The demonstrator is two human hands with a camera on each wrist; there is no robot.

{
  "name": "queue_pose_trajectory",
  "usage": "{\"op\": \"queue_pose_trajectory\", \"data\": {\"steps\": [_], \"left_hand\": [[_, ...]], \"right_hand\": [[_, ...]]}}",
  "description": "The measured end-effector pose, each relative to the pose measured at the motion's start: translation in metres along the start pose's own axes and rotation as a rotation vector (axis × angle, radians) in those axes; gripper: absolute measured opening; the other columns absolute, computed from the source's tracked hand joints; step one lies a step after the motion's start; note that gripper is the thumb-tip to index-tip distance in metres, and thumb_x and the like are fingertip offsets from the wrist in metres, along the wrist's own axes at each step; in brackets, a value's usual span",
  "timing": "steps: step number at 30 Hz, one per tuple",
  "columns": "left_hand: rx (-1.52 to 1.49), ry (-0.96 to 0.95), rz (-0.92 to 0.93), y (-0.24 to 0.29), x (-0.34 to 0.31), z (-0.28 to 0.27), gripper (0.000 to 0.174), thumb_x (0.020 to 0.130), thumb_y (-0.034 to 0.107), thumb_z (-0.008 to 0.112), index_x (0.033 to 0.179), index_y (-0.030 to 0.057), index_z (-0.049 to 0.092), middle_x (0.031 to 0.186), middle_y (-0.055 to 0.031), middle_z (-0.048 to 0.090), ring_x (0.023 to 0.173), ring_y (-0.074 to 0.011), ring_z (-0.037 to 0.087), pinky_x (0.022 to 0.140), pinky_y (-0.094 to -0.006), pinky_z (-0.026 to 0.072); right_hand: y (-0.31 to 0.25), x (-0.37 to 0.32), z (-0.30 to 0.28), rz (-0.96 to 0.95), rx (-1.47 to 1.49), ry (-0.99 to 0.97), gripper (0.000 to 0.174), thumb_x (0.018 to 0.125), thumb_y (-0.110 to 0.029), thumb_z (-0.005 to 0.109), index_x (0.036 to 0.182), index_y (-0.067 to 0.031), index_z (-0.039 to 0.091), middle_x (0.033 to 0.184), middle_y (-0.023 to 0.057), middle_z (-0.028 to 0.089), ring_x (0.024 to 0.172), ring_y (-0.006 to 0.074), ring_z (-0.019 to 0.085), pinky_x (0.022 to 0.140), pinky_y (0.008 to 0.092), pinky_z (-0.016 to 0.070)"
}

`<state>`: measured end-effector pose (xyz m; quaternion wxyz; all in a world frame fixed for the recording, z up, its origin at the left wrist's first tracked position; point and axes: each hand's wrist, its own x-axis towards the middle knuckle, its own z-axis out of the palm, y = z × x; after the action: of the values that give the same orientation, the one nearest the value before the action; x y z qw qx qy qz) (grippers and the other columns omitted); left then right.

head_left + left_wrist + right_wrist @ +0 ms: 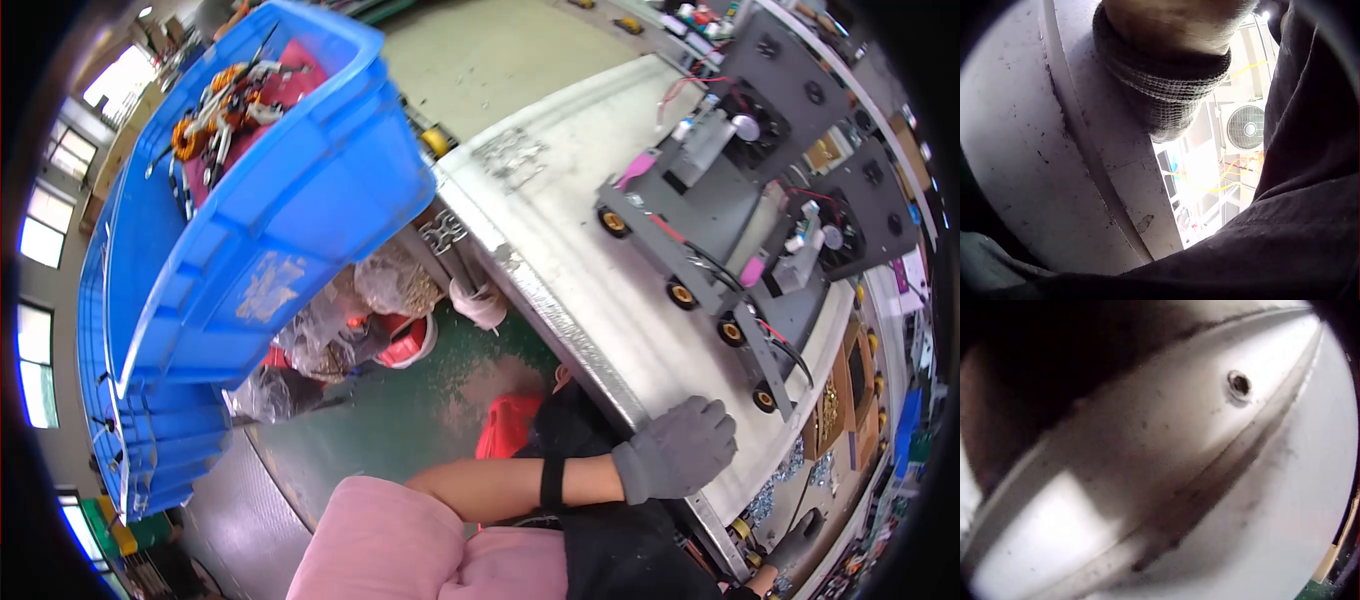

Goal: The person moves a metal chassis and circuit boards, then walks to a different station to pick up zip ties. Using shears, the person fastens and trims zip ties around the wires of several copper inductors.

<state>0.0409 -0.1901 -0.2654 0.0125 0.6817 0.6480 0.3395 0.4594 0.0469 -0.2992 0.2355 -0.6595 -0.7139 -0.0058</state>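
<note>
My left hand point(680, 448), in a grey glove, rests at the edge of the white worktable point(560, 190) with its fingers loosely bent and nothing seen in them. Past the table's near right corner, my right hand point(797, 545), also gloved, reaches low beside small loose metal parts point(770, 495). Its fingers are too small and partly hidden, so I cannot tell what they hold. On the table, two grey metal frames with wheels point(682, 292) carry fans point(838, 232). The left wrist view shows the knitted glove cuff point(1163, 87); the right shows a pale metal edge with a round hole point(1239, 386).
Large blue bins point(290, 215) stand at the left, the upper one holding wired coils point(215, 120). Under it lie plastic bags point(395, 280) of parts. Cardboard boxes point(858, 400) line the table's far right side. A red object point(508, 425) sits on the green floor.
</note>
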Motion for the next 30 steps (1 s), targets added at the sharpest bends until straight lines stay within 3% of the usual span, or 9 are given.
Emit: {"op": "queue_pose_trajectory", "data": {"steps": [4, 7, 10, 15, 22, 26, 28, 30], "left_hand": [[0.006, -0.04, 0.0, 0.001, 0.004, -0.001, 0.014, 0.076, 0.024, 0.054, 0.077, 0.0119, 0.06, 0.079, -0.0032, 0.051, 0.084, -0.0196, 0.051, 0.071, -0.0321, 0.0417], [0.052, -0.014, 0.01, 0.004, 0.005, -0.001, 0.013, 0.075, 0.026, 0.056, 0.078, 0.0132, 0.059, 0.08, -0.0016, 0.05, 0.083, -0.0188, 0.051, 0.072, -0.0321, 0.0423], [0.088, -0.047, 0.01, 0.007, 0.008, -0.004, 0.013, 0.074, 0.026, 0.058, 0.079, 0.0143, 0.059, 0.082, -0.0005, 0.051, 0.086, -0.0183, 0.05, 0.074, -0.0315, 0.0428], [0.092, -0.03, -0.007, 0.01, 0.011, -0.007, 0.015, 0.073, 0.024, 0.064, 0.082, 0.0122, 0.061, 0.088, -0.0006, 0.056, 0.088, -0.0177, 0.053, 0.072, -0.0307, 0.0442], [0.099, -0.004, -0.057, 0.012, 0.014, -0.005, 0.015, 0.074, 0.023, 0.065, 0.082, 0.0111, 0.061, 0.09, -0.0024, 0.057, 0.09, -0.0198, 0.055, 0.073, -0.0321, 0.0453], [0.104, -0.154, -0.041, 0.011, 0.011, -0.005, 0.018, 0.077, 0.026, 0.06, 0.09, 0.0136, 0.06, 0.099, -0.0029, 0.055, 0.099, -0.0208, 0.052, 0.079, -0.0359, 0.0442], [0.087, -0.136, -0.028, 0.008, 0.008, -0.002, 0.018, 0.078, 0.026, 0.06, 0.09, 0.0132, 0.059, 0.099, -0.0036, 0.054, 0.099, -0.0209, 0.052, 0.079, -0.0354, 0.0443], [0.088, -0.124, -0.05, 0.008, 0.008, 0.0, 0.018, 0.079, 0.026, 0.06, 0.091, 0.0124, 0.059, 0.099, -0.0041, 0.054, 0.099, -0.0213, 0.052, 0.079, -0.0356, 0.0445]], "right_hand": [[0.028, 0.008, 0.015, -0.025, 0.22, 0.096, 0.03, 0.093, -0.02, 0.053, 0.11, 0.0041, 0.058, 0.105, 0.011, 0.063, 0.097, 0.019, 0.057, 0.088, 0.0306, 0.0429], [0.019, 0.004, 0.013, -0.11, 0.337, 0.078, 0.017, 0.092, -0.013, 0.055, 0.101, 0.0018, 0.057, 0.093, 0.0058, 0.058, 0.088, 0.0149, 0.052, 0.083, 0.028, 0.0424], [0.014, 0.002, 0.013, -0.037, 0.467, 0.077, 0.017, 0.092, -0.012, 0.055, 0.102, 0.0017, 0.057, 0.093, 0.0056, 0.058, 0.088, 0.0141, 0.052, 0.083, 0.0277, 0.0422], [0.0, -0.004, 0.007, -0.075, 0.546, 0.122, 0.013, 0.091, -0.006, 0.053, 0.1, 0.0015, 0.057, 0.092, 0.005, 0.057, 0.089, 0.0143, 0.053, 0.084, 0.0275, 0.0421], [0.004, -0.007, 0.004, -0.085, 0.551, 0.11, 0.013, 0.091, -0.005, 0.052, 0.101, 0.0023, 0.055, 0.095, 0.0071, 0.057, 0.091, 0.0163, 0.053, 0.086, 0.0295, 0.042], [0.024, -0.001, 0.013, -0.072, 0.571, 0.058, 0.018, 0.09, -0.01, 0.053, 0.104, 0.0015, 0.055, 0.101, 0.0071, 0.056, 0.096, 0.0163, 0.052, 0.087, 0.0285, 0.0411], [0.059, 0.008, 0.051, -0.224, 0.595, 0.262, 0.021, 0.088, -0.017, 0.064, 0.096, 0.0027, 0.064, 0.086, 0.0111, 0.062, 0.081, 0.021, 0.056, 0.077, 0.0322, 0.0477], [-0.018, -0.008, 0.006, -0.082, 0.691, 0.133, 0.023, 0.09, -0.017, 0.062, 0.101, 0.0021, 0.062, 0.092, 0.0116, 0.062, 0.086, 0.0211, 0.056, 0.083, 0.0318, 0.046]]}}
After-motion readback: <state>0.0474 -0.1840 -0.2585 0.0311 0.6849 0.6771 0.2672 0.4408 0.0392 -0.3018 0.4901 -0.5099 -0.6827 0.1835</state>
